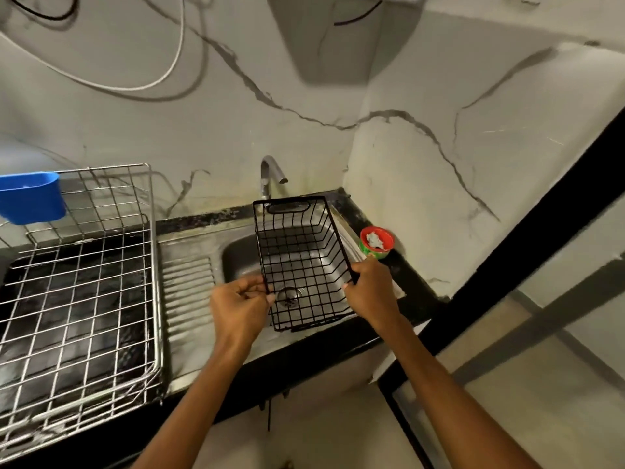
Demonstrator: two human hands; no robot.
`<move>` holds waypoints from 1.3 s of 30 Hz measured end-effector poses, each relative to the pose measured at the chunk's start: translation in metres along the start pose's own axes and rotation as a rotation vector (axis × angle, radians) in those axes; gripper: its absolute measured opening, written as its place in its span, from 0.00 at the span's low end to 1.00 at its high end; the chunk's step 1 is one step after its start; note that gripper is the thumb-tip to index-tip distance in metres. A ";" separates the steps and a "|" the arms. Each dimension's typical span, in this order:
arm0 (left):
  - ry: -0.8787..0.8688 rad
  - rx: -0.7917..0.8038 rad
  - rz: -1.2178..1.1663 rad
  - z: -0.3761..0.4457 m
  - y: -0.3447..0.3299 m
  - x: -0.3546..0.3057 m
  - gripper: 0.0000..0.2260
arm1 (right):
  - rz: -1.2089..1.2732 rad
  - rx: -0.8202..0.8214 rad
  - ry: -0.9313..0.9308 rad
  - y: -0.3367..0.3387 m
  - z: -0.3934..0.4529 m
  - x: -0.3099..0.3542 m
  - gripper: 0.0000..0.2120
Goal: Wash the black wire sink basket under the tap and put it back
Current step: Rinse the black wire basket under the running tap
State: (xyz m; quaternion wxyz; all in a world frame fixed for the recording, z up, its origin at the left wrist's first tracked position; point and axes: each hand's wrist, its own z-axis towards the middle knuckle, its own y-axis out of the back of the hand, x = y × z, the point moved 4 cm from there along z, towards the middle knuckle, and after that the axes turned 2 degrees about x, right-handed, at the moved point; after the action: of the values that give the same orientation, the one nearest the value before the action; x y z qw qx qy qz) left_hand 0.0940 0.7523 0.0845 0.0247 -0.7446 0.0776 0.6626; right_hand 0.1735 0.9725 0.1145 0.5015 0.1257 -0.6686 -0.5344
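Observation:
The black wire sink basket [297, 231] hangs over the steel sink [236, 255], its open side facing me and its far end just below the tap [270, 170]. My left hand [240, 306] pinches the near left rim. My right hand [370, 292] grips the near right rim. No water is visible at the spout. Through the basket's wires I see the sink drain [288, 297].
A large steel dish rack [77, 299] with a blue plastic cup holder [32, 198] stands on the counter to the left. A ribbed drainboard [187, 292] lies between rack and sink. A red-and-green tub [377, 243] sits at the right by the wall corner.

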 end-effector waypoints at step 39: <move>0.565 -0.231 0.503 0.221 -0.121 0.213 0.13 | -0.019 0.610 -0.110 -0.276 0.249 -0.150 0.18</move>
State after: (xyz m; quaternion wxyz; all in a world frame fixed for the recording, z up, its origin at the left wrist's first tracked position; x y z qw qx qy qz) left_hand -0.0822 0.8853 -0.1613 -0.2444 -0.8533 0.1863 0.4211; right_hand -0.0592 1.1150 -0.1791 0.3986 0.2475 -0.8231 -0.3199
